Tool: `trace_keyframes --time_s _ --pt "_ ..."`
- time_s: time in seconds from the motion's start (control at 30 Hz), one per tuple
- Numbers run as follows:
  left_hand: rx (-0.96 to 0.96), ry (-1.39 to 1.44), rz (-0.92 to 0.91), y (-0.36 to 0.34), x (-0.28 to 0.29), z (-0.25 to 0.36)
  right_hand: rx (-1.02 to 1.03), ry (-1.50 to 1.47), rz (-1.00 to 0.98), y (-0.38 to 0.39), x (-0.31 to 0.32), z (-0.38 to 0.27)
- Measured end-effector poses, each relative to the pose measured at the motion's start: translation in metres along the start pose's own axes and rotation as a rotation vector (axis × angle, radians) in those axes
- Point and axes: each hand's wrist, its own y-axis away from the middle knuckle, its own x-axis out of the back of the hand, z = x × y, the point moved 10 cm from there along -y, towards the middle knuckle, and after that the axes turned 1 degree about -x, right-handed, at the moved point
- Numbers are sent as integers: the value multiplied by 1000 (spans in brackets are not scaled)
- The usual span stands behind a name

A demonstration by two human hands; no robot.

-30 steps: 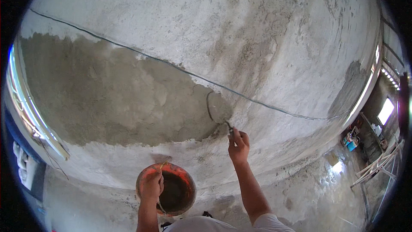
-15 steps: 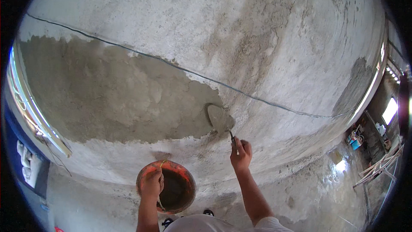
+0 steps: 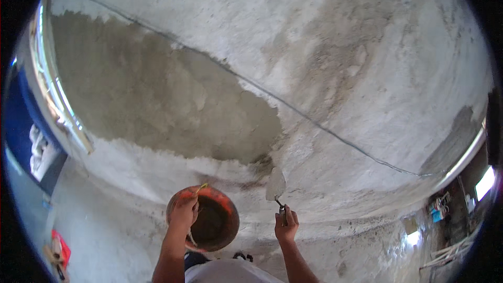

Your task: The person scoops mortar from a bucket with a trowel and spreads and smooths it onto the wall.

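Observation:
My left hand (image 3: 184,214) is closed round the handle of an orange bucket (image 3: 231,205), which hangs tilted with its mouth showing. Inside it is dark grey mortar (image 3: 210,221). To the right, my right hand (image 3: 286,227) grips the handle of a trowel (image 3: 275,184). The blade points up, just below the lower right end of a damp grey mortar patch (image 3: 173,99) on the wall. I cannot tell whether the blade touches the wall.
A dark cable (image 3: 293,107) slants down across the pale, rough wall (image 3: 246,26). Pipes or trim strips (image 3: 62,91) run along the left edge. Red and wooden items (image 3: 58,251) lie on the lower left floor. A blue container (image 3: 437,214) and wooden poles (image 3: 450,253) are at right.
My right hand has brought the trowel down off the mortar patch, toward the wall's lower part. My left hand still holds the bucket. The whole view has tilted and shifted.

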Motion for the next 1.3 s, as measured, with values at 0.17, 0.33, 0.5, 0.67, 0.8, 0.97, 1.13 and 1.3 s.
trace_keyframes --time_s 0.17,0.33,0.5,0.67,0.8,0.97,1.13,1.3 --pt "170 455 22 23 -24 24 141 -37 -586 -8 -21 -60" --pt "116 338 -13 31 -37 53 89 170 -990 -9 -46 -106" --pt "40 121 -78 30 -43 54 295 571 -1181 8 -123 -129" --pt "10 125 -87 39 -50 73 535 575 -1264 39 -189 -140" --pt "-94 42 -76 32 -51 80 719 573 -1388 61 -194 -156" --pt "-83 171 -121 22 -53 76 734 719 -1368 30 -196 -155" --pt "-89 222 -207 20 -79 86 682 856 -1261 0 -194 -156" --pt "-45 225 -295 8 -85 83 655 926 -1407 18 -179 -160"
